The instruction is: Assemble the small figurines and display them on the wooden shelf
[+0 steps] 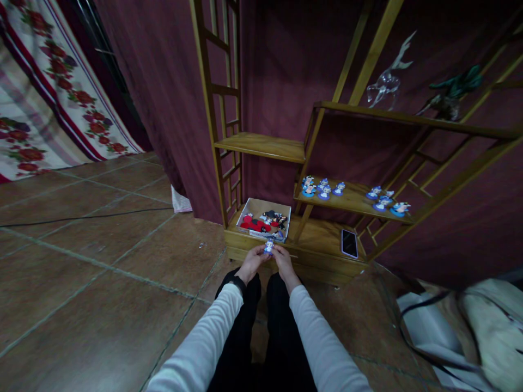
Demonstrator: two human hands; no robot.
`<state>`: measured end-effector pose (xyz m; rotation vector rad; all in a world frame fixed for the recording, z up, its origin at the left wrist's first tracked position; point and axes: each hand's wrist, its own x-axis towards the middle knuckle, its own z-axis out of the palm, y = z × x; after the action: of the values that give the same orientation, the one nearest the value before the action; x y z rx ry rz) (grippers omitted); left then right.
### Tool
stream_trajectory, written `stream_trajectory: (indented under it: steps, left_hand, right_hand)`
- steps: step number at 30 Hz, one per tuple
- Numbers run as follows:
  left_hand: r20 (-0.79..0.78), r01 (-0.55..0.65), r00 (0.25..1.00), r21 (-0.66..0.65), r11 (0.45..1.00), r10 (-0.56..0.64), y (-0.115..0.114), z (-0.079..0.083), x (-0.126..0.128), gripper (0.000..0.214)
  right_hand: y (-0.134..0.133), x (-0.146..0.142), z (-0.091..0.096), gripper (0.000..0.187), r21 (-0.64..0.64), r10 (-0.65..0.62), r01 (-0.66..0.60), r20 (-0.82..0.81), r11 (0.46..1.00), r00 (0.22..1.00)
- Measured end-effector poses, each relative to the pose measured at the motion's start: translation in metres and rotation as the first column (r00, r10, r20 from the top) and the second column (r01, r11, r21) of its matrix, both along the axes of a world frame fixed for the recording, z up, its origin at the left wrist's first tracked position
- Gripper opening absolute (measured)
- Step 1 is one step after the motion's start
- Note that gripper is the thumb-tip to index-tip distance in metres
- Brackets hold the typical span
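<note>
A small purple-and-white figurine [268, 246] is held upright between my two hands, just in front of a white box. My left hand [254, 261] pinches it from the left, and my right hand [283, 258] grips its other side. Inside the open box [250, 209] lie red, black and white small items, partly heaped together. On the shelf to the right stand several similar purple figurines [324, 192] at the left end, beside blue-based ones [308, 189]. Another group of figurines [382, 203] occupies that shelf's right end.
The wooden display rack [261, 147] rises ahead, with a phone [349, 243] lying on its base. A clear deer ornament [384, 87] and a dark green ornament [455, 90] stand higher up. Bags [492, 326] sit on the floor at right; a cable [85, 218] crosses the tiles at left.
</note>
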<state>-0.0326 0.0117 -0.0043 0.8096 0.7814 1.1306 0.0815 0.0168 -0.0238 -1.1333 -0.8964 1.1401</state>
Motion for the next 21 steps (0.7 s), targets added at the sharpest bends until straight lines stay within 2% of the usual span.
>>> stream_trajectory:
  steps: [9,15,21]
  left_hand:
    - [0.053,0.008,0.999,-0.017,1.0,-0.007,0.0,0.0025,0.0009,0.041]
    - [0.007,-0.071,0.997,-0.017,0.997,0.071,-0.002,0.0032,0.0019,0.038]
    - [-0.024,-0.059,0.998,-0.013,0.998,0.058,-0.0033,0.0047,0.0019,0.037]
  right_hand:
    - [0.0035,-0.0001,-0.0027,0.024,0.005,-0.007,0.007,0.036,1.0,0.999]
    - [0.0025,-0.001,-0.0001,0.022,-0.011,-0.039,0.039,0.03,0.999,0.999]
    - [0.0001,-0.0011,0.0042,0.021,-0.033,-0.017,0.018,0.031,0.999,0.999]
